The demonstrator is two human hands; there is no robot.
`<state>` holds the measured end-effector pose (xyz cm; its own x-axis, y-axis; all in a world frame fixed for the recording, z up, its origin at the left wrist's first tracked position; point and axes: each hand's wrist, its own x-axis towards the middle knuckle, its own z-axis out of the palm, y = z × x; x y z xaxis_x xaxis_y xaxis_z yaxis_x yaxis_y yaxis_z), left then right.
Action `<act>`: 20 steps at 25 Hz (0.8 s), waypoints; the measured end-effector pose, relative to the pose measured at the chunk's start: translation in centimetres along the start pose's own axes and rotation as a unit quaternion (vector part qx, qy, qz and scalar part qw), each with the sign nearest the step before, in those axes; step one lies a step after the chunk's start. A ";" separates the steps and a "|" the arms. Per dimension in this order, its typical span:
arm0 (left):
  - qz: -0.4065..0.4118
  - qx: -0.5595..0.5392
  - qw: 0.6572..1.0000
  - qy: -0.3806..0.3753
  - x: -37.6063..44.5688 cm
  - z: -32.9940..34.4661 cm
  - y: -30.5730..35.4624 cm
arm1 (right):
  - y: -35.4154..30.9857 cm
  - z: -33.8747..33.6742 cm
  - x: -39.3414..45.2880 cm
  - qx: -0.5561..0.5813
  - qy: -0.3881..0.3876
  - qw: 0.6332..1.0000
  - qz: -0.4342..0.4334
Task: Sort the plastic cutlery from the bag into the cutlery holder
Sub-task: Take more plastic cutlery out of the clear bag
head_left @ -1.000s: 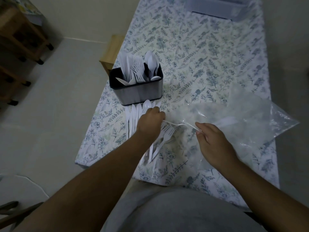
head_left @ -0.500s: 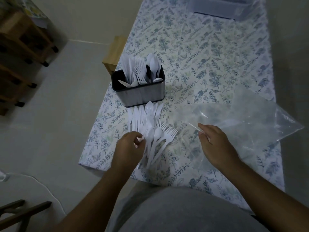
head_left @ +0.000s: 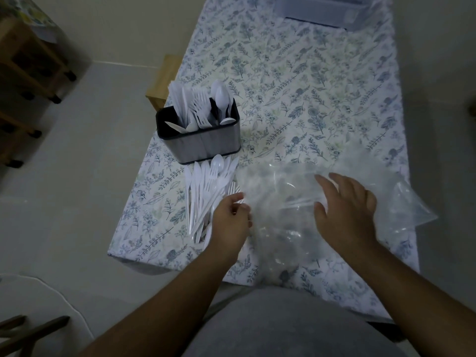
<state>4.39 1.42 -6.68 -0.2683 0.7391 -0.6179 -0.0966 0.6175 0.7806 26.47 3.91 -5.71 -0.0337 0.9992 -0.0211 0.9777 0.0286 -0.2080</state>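
A dark metal cutlery holder (head_left: 206, 145) stands on the table's left side with white knives, forks and spoons upright in it. In front of it lies a loose pile of white plastic cutlery (head_left: 206, 191). A clear plastic bag (head_left: 291, 202) lies flat to the right of the pile. My left hand (head_left: 229, 225) rests at the pile's right edge beside the bag's mouth, fingers curled; whether it grips a piece is hidden. My right hand (head_left: 345, 207) hovers over the bag, fingers spread, holding nothing.
The table carries a floral cloth (head_left: 309, 86). A clear plastic box (head_left: 327, 9) sits at the far end. A wooden stool (head_left: 164, 78) stands by the table's left edge, and a wooden shelf unit (head_left: 25, 73) stands at the far left on the floor.
My left hand moved right from the pile's near end to the bag's mouth. My right hand let go of the bag's edge and lifted, fingers spreading above the bag.
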 end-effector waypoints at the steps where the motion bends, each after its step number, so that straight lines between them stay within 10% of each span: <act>1: 0.009 0.007 1.000 0.011 -0.1 -0.1 -0.2 | 0.8 0.4 -0.2 -0.004 0.010 1.000 0.000; 20: 0.009 0.125 0.992 -0.030 -1.0 1.3 -1.2 | -1.4 -3.7 0.4 0.108 0.166 0.977 -0.076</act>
<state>6.01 0.26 -7.12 -0.2091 0.7609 -0.6143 0.1495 0.6457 0.7488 25.87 4.39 -1.79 -0.0718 0.9386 0.3375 0.8989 0.2075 -0.3858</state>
